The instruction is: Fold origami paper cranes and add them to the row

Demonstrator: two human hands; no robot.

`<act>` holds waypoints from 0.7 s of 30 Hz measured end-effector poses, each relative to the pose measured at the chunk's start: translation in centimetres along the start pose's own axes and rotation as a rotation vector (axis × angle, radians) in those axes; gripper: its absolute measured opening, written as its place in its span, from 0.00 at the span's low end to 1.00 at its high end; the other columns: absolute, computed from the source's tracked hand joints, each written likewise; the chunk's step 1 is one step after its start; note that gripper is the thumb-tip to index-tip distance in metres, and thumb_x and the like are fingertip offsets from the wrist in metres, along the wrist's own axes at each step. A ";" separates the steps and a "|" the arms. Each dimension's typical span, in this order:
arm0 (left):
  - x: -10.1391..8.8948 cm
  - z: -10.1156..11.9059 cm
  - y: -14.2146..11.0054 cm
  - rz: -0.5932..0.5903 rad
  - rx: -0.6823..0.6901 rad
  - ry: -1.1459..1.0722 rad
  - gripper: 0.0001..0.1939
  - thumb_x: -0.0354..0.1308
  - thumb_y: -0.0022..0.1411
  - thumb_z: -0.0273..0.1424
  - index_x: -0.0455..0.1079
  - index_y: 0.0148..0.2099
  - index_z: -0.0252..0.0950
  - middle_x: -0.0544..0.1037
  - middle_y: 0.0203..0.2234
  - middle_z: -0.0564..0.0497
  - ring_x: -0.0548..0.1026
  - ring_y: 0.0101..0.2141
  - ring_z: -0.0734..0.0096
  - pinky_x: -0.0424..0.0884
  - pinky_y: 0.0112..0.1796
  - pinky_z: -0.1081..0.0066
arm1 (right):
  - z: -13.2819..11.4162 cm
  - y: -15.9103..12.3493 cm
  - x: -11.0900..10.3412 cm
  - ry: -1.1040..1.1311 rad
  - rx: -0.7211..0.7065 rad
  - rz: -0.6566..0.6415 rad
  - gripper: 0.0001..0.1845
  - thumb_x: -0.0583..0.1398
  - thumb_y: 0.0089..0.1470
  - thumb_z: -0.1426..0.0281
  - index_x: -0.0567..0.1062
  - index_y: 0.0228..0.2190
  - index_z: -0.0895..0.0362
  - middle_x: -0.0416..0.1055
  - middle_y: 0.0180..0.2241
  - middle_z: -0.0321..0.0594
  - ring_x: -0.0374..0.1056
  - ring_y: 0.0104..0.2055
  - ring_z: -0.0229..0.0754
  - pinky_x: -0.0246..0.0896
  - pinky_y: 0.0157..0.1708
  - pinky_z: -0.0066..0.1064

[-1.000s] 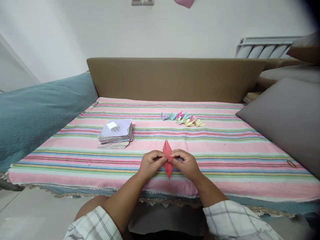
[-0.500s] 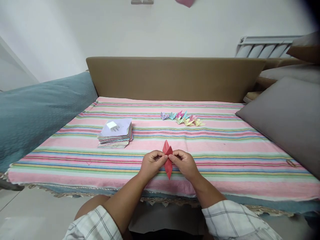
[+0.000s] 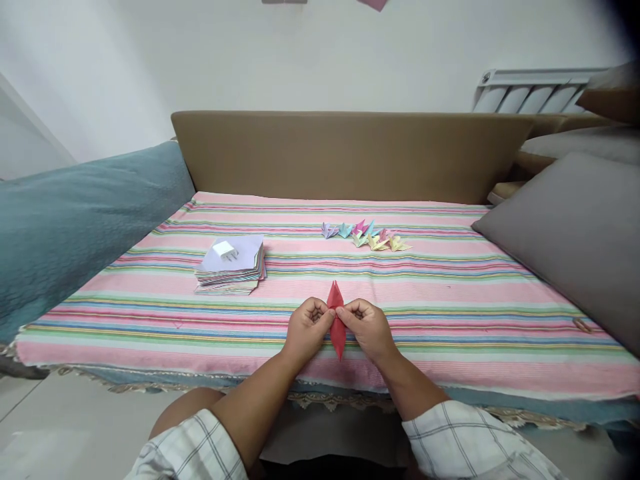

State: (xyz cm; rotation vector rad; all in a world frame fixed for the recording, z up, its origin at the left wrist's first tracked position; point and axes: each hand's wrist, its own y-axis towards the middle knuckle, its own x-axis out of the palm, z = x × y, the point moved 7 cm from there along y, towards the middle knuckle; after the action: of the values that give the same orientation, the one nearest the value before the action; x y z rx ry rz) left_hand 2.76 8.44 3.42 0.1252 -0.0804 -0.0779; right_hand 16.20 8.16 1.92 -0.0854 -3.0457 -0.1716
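Observation:
A narrow red folded paper piece [image 3: 337, 327] stands pinched between both my hands above the striped cloth [image 3: 450, 300]. My left hand [image 3: 306, 328] grips its left side with curled fingers. My right hand [image 3: 369, 328] pinches its right side the same way. The paper's pointed top shows above my fingers and its lower tip hangs below them.
A stack of coloured paper sheets [image 3: 233, 270] with a white charger plug [image 3: 225, 251] on top lies at the left. Several small folded paper cranes [image 3: 365, 237] sit in a row further back. A grey cushion [image 3: 570, 227] is at the right, a teal blanket [image 3: 70, 220] at the left.
My hands have pressed the red paper narrower, closing the notch at its top into a single point. The hands stay in nearly the same place.

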 end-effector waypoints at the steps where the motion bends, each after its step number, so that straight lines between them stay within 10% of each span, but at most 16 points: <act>1: 0.1 -0.1 0.0 0.005 -0.005 -0.014 0.12 0.62 0.48 0.35 0.63 0.25 0.35 0.64 0.17 0.59 0.61 0.20 0.81 0.57 0.23 0.78 | 0.1 0.0 0.0 -0.005 0.002 0.007 0.15 0.65 0.42 0.58 0.70 0.20 0.57 0.67 0.18 0.32 0.59 0.21 0.34 0.55 0.23 0.27; 21: 0.3 -2.0 -0.3 -0.063 -0.153 -0.225 0.21 0.66 0.46 0.36 0.69 0.42 0.34 0.76 0.23 0.54 0.73 0.26 0.75 0.67 0.32 0.74 | 2.1 0.1 1.1 0.229 0.116 -0.066 0.14 0.66 0.43 0.60 0.73 0.28 0.57 0.72 0.25 0.35 0.64 0.26 0.35 0.58 0.29 0.28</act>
State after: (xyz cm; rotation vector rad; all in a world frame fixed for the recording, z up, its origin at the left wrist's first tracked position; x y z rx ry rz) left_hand 3.19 8.35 1.39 -0.0343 -0.2941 -0.1605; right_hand 14.98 8.60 -0.03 0.0408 -2.8235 -0.0072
